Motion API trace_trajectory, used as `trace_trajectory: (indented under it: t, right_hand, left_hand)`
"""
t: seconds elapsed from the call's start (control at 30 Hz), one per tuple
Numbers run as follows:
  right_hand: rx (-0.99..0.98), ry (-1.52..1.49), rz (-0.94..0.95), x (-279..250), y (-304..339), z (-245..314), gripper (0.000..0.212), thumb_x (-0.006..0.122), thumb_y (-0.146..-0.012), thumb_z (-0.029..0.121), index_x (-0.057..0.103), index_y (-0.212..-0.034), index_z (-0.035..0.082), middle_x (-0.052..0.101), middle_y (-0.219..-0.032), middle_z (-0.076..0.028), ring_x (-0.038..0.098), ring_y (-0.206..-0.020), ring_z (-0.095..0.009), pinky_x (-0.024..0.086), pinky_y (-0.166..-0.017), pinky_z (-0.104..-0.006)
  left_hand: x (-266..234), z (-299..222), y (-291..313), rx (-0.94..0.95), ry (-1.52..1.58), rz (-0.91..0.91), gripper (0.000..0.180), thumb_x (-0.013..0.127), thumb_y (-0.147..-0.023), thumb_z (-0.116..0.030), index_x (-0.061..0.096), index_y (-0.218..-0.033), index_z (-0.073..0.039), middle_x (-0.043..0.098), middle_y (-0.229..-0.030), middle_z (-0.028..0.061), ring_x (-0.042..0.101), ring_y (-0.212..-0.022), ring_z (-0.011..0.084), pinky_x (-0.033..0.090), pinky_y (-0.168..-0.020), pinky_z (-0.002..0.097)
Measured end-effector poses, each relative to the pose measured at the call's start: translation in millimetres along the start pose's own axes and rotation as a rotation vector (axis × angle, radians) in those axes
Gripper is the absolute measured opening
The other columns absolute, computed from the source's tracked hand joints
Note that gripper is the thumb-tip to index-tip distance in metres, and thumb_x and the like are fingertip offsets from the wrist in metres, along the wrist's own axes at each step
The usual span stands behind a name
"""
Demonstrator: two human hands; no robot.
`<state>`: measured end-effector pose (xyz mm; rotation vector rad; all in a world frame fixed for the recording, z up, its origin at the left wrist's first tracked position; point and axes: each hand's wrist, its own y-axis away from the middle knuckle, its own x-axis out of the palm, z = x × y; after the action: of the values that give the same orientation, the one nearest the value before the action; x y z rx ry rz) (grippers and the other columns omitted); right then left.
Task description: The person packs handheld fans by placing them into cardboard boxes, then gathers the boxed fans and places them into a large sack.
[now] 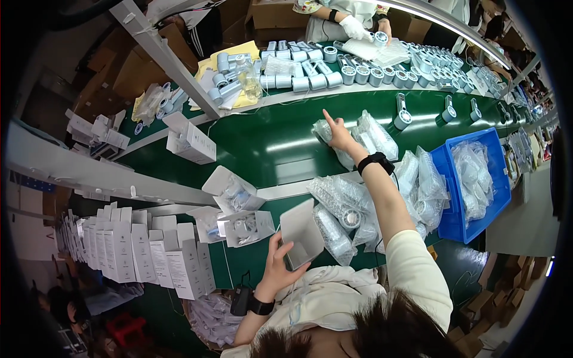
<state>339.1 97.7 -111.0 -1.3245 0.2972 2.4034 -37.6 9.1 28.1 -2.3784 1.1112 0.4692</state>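
My left hand (279,267) grips a small white carton (300,230) near my lap, its flap standing up and its inside facing me. My right arm is stretched across to the green belt. There my right hand (340,134) has its index finger pointing out, over a bubble-wrapped packet (323,129) and beside another bubble-wrapped packet (377,136). I see nothing held in it, and part of its fingers is hidden. Closer to me lies a heap of bubble-wrapped devices (341,197), right of the carton.
A blue bin (443,200) of wrapped devices stands at the right. Open filled cartons (249,229) sit left of my carton, with rows of white cartons (122,250) beyond. Loose devices (403,113) lie on the belt. Across it, a co-worker's gloved hand (353,28) is near stacked devices.
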Motion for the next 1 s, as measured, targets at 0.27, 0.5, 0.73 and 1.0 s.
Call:
trace_trajectory:
  t: [0.27, 0.5, 0.73, 1.0]
  right_hand:
    - [-0.102, -1.205, -0.153, -154, 117, 97, 0.078, 0.059, -0.063, -0.003, 0.023, -0.131, 0.009, 0.047, -0.114, -0.012, 0.05, -0.101, -0.023, 0.041, -0.086, -0.0323]
    - [0.147, -1.42, -0.842, -96, 213, 209, 0.069, 0.062, -0.068, -0.002, 0.025, -0.125, 0.008, 0.043, -0.112, -0.012, 0.05, -0.097, -0.023, 0.041, -0.085, -0.0317]
    - [-0.511, -0.303, -0.216, -59, 233, 222, 0.038, 0.066, -0.064, 0.005, 0.054, -0.1, 0.006, 0.048, -0.104, -0.015, 0.049, -0.093, -0.031, 0.041, -0.08, -0.0363]
    - [-0.428, -0.131, -0.484, -76, 166, 122, 0.033, 0.067, -0.062, 0.012, 0.059, -0.093, 0.006, 0.049, -0.108, -0.013, 0.045, -0.103, -0.031, 0.039, -0.085, -0.0378]
  left_hand:
    - [29, 30, -5, -0.176, -0.116, -0.165, 0.071, 0.077, -0.057, -0.011, 0.029, -0.109, -0.009, 0.034, -0.119, 0.0232, 0.042, -0.105, 0.0385, 0.04, -0.083, 0.0415]
    - [70, 54, 9, -0.148, -0.069, -0.296, 0.072, 0.08, -0.056, -0.016, 0.027, -0.103, -0.004, 0.032, -0.12, 0.0259, 0.043, -0.105, 0.0347, 0.038, -0.084, 0.0404]
    - [71, 73, 33, -0.157, -0.174, -0.336, 0.072, 0.08, -0.057, -0.011, 0.021, -0.099, -0.008, 0.031, -0.122, 0.0297, 0.046, -0.102, 0.0394, 0.043, -0.08, 0.0419]
    - [41, 78, 64, 0.091, -0.041, -0.262, 0.072, 0.081, -0.056, -0.012, 0.023, -0.098, -0.009, 0.037, -0.116, 0.0249, 0.049, -0.096, 0.0397, 0.044, -0.078, 0.0409]
